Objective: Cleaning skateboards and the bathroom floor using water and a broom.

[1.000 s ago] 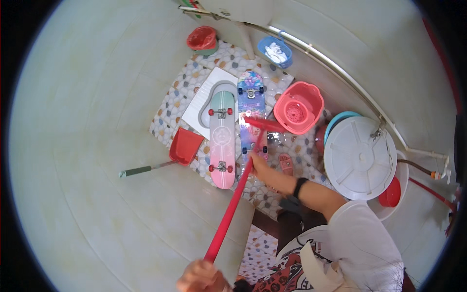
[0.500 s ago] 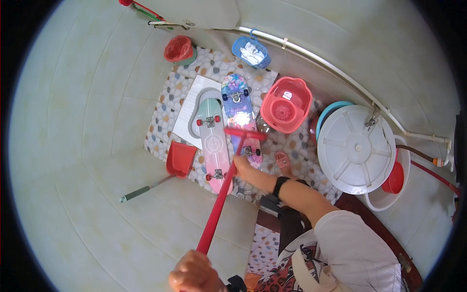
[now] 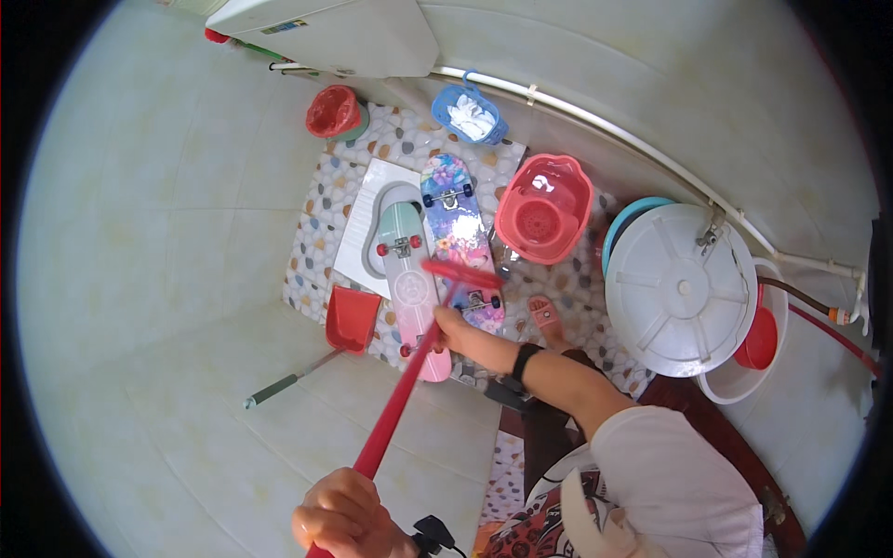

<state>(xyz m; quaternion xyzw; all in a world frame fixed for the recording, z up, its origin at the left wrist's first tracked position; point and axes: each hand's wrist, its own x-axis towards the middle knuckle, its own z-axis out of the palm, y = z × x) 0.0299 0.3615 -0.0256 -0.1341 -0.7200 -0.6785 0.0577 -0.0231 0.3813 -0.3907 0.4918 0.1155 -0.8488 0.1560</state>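
Red T-headed tool (image 3: 396, 405), the left hand (image 3: 346, 511) and right hand (image 3: 450, 328) both wrapped round its pole, extends over an upturned floral skateboard (image 3: 456, 228) obstructing the floor beside a pink-and-green skateboard (image 3: 409, 284) overlapping the squat toilet (image 3: 359, 223), between red dustpan (image 3: 350, 321) and pink bucket (image 3: 554, 186).

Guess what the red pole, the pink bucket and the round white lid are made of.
Red pole: smooth, evenly coloured; plastic or coated metal, can't tell which. Pink bucket: likely glossy plastic, showing highlights. White lid: probably satin plastic, with moulded ribs.
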